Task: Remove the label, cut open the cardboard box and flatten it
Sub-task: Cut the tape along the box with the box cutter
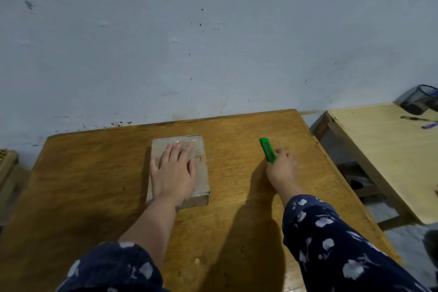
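A small flat cardboard box lies in the middle of the brown wooden table, with clear tape across its top and dark handwriting near its right edge. My left hand rests flat on the box top with straight, spread fingers. To the right, my right hand grips the near end of a green utility cutter, which points away toward the wall, low over the table. No blade shows. I cannot make out a label on the box.
A pale blue wall stands right behind the table. A lighter wooden table sits to the right across a gap, carrying a dark mesh pen holder and pens. A wooden object shows at the left edge.
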Tool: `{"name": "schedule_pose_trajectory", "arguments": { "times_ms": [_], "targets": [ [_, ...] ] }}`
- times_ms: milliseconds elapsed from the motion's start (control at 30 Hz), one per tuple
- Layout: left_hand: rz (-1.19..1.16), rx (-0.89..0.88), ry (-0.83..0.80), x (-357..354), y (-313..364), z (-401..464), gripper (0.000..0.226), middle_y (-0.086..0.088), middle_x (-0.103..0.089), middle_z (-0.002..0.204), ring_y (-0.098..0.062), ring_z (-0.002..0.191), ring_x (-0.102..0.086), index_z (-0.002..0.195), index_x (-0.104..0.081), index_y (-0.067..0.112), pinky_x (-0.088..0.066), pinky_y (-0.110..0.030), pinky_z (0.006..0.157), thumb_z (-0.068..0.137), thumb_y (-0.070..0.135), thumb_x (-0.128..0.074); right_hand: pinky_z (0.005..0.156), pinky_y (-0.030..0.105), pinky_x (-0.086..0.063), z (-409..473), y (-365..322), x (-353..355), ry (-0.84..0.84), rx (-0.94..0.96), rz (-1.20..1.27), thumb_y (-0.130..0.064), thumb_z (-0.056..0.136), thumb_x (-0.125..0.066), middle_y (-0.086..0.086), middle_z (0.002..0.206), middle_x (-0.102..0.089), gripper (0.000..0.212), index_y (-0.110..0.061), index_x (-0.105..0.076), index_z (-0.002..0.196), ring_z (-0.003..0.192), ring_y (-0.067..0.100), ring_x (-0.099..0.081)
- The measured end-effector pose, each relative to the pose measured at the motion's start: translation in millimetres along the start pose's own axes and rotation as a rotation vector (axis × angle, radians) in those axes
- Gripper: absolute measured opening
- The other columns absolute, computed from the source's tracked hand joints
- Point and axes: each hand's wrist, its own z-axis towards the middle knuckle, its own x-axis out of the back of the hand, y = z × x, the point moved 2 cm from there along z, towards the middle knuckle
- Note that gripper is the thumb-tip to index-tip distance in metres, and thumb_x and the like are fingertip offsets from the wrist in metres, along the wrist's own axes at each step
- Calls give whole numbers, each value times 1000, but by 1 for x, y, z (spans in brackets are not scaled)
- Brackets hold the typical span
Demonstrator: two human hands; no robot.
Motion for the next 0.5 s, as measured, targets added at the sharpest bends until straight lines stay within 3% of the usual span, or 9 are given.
{"name": "schedule_pose_trajectory", "arguments": {
  "times_ms": [200,300,367,467,500],
  "targets": [
    [-6,7,4,1,2,2,50,11,-18,158,-10,146,-7,148,-23,35,-7,-46,117,99,44,-22,98,45,-47,13,-8,-4,-212,-53,33,-14,85,-63,17,131,-47,56,-7,-40,135,119,33,-50],
    [-18,1,-8,1,2,1,50,11,-15,159,-10,147,-4,149,-21,35,-4,-46,118,99,44,-20,95,41,-48,9,-23,-1,-232,-7,74,-7,86,-60,18,132,-49,54,-6,-39,137,118,34,-52],
    [-22,-4,-30,0,1,1,51,11,-10,160,-10,147,0,150,-17,35,-2,-46,118,100,44,-18,92,42,-50,0,-35,-1,-278,-16,237,-1,89,-53,17,130,-51,55,-8,-34,140,113,33,-56],
    [-15,-4,-58,0,1,-1,52,11,-6,160,-10,147,3,150,-12,35,1,-46,118,100,45,-16,72,35,-53,-16,-56,2,-475,-114,611,2,92,-49,15,109,-55,60,-17,-27,144,79,21,-57],
    [-14,-1,-62,0,1,-3,52,11,-5,160,-11,147,4,150,-12,34,1,-46,118,100,45,-16,71,35,-52,-21,-63,5,-545,-133,710,3,91,-50,13,103,-54,64,-22,-25,145,75,19,-54]
  ]
}}
